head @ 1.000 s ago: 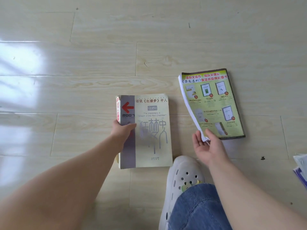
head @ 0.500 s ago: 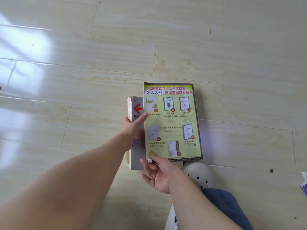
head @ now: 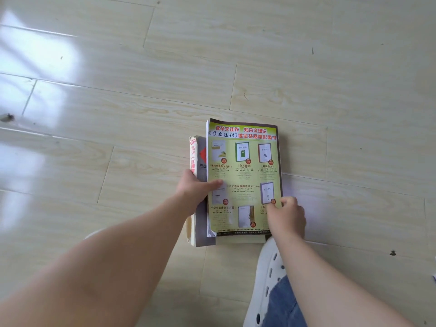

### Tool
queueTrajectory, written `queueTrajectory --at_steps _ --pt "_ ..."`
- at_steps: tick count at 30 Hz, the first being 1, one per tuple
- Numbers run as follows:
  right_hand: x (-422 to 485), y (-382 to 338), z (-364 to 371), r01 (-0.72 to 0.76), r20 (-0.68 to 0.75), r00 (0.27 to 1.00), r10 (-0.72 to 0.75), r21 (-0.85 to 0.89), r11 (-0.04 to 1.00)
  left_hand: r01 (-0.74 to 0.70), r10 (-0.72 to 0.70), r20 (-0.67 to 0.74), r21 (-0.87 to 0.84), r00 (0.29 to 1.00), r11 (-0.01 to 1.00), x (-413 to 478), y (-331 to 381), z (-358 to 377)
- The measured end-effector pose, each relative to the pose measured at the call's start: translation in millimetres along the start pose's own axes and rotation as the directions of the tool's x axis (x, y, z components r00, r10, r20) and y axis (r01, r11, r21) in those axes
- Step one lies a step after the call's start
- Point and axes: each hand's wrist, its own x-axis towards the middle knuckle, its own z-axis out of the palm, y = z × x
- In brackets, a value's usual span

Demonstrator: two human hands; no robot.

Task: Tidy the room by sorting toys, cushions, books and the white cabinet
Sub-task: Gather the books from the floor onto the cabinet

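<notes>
A green-covered magazine (head: 245, 171) lies on top of a thicker cream and grey book (head: 200, 223) on the wooden floor. Only the book's left strip and spine show. My left hand (head: 195, 192) grips the left edge of the stack, thumb lying across the magazine's cover. My right hand (head: 286, 215) sits at the magazine's lower right corner, fingers curled on its edge.
My white clog (head: 266, 279) and blue jeans leg (head: 283, 305) are just below the stack. The pale wood floor (head: 118, 90) spreads out on all sides, with a few dark specks. The corner of some papers (head: 434, 278) shows at the right edge.
My right hand carried the green magazine from the floor at the right onto the cream book, then shifted to its lower right corner. My left hand stayed on the book's left edge.
</notes>
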Motion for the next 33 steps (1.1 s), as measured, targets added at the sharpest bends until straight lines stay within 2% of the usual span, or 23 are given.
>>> queueTrajectory --at_steps 3,7,9,14,21,29,33 --pt "2 3 7 -0.111 0.116 0.989 0.094 0.15 0.982 0.003 -0.003 0.007 0.008 1.0 1.0 1 -4 -9" --pt "-1 2 10 -0.159 0.303 0.951 0.054 0.333 0.929 0.029 -0.027 0.089 -0.022 0.996 0.999 -8 -9 -16" --pt "-9 -2 12 -0.215 0.399 0.916 0.038 0.41 0.886 -0.007 0.009 0.088 -0.026 0.996 1.0 -10 -5 -21" --pt "-26 -21 23 -0.236 0.444 0.896 -0.012 0.498 0.834 -0.076 0.089 0.162 -0.088 0.983 0.993 -16 21 -49" --pt "-66 -67 12 -0.035 0.482 0.846 -0.226 0.474 0.88 -0.065 0.1 0.087 -0.334 0.991 0.94 -65 22 -105" --pt "-176 -117 -6 0.186 0.492 0.747 -0.446 0.489 0.852 -0.154 0.163 -0.012 -0.417 0.986 0.896 -175 42 -192" --pt "-233 -140 -16 0.264 0.48 0.714 -0.511 0.491 0.83 -0.175 0.15 -0.09 -0.445 0.985 0.878 -232 52 -235"
